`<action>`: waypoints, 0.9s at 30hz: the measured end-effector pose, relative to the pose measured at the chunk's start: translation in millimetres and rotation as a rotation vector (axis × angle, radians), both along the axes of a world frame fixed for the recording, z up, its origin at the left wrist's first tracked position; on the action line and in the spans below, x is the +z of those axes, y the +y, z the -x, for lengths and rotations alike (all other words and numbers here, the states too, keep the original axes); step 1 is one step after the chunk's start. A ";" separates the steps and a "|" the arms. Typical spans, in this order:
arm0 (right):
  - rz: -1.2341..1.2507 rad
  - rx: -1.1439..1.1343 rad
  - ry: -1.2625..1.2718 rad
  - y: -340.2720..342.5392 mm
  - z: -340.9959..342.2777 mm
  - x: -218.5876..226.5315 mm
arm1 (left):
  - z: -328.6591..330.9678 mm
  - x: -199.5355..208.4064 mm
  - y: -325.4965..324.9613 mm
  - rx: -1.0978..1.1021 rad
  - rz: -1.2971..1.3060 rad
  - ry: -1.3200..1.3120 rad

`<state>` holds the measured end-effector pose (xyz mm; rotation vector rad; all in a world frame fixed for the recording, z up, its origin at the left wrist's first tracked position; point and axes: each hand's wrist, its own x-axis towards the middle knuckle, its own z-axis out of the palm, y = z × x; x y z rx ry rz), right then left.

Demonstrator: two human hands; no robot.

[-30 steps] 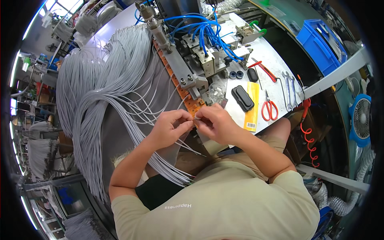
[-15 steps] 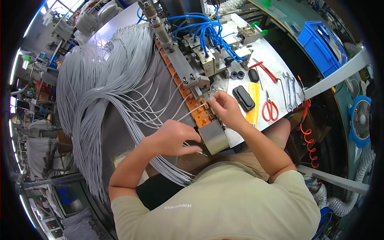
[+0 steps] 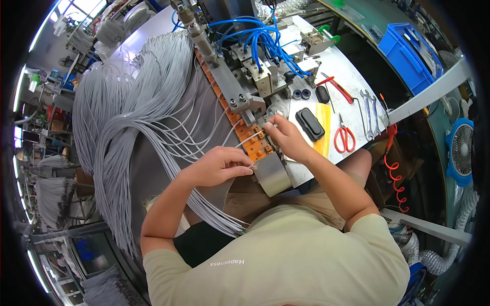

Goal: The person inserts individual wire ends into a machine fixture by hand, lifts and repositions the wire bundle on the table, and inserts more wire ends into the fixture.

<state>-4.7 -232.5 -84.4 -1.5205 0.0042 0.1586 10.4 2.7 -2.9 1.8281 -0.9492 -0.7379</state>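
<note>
My left hand [image 3: 218, 166] is at the near end of a row of orange blocks [image 3: 255, 148], fingers pinched on a thin grey cable whose tip barely shows. My right hand [image 3: 288, 137] is across the row, thumb and forefinger closed at the end of another grey cable [image 3: 249, 138]. That cable lies slantwise over the blocks. A metal block [image 3: 273, 176] caps the row's near end, just beside my left fingertips. Many loose grey cables [image 3: 158, 148] fan out on the left. What my right fingertips cover is hidden.
A machine with blue air tubes [image 3: 263, 38] stands beyond my hands. On the white tabletop lie a black case [image 3: 310, 124], red-handled scissors [image 3: 344, 138], red pliers [image 3: 339, 92] and wrenches [image 3: 366, 115]. A blue bin [image 3: 406, 58] and a fan [image 3: 461, 152] are at right.
My left hand has moved up and slightly right with its cable, from below the row to the near end of the orange blocks. My right hand has hardly moved.
</note>
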 end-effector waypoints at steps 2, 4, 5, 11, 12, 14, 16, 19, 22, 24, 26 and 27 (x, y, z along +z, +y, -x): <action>0.176 -0.046 -0.098 -0.3 2.0 4.4 | -0.6 1.4 -0.4 0.068 -0.006 -0.023; 0.266 -0.069 -0.147 -0.6 7.4 9.9 | -3.1 1.1 0.1 0.103 -0.007 -0.034; 0.257 -0.102 -0.134 0.4 15.4 25.0 | -3.8 -0.5 0.8 0.136 -0.023 -0.072; 0.294 -0.130 -0.587 18.1 53.6 46.3 | -3.6 -9.4 2.1 0.316 0.067 -0.241; 0.298 -0.128 -0.588 19.6 51.5 46.3 | -3.0 -10.0 1.8 0.318 0.072 -0.240; 0.510 -0.162 -0.759 23.5 46.2 43.8 | -0.5 -11.0 2.1 0.379 0.075 -0.110; 0.622 -0.163 -0.846 26.8 42.8 43.3 | 1.3 -10.3 1.6 0.420 0.087 -0.039; 0.661 -0.119 -0.790 31.7 39.8 42.5 | 2.7 -9.7 2.1 0.415 0.074 -0.082; 0.624 -0.067 -0.761 32.5 35.3 46.9 | 5.5 -4.1 1.3 0.418 0.057 -0.205; 0.607 -0.039 -0.743 31.9 32.8 49.7 | 6.4 -5.0 0.1 0.422 0.047 -0.263; 0.588 -0.031 -0.732 31.3 31.1 52.5 | 5.6 -6.5 -1.5 0.468 0.062 -0.220; 0.578 -0.029 -0.727 30.9 31.2 53.3 | 5.9 -7.1 -2.4 0.489 0.068 -0.200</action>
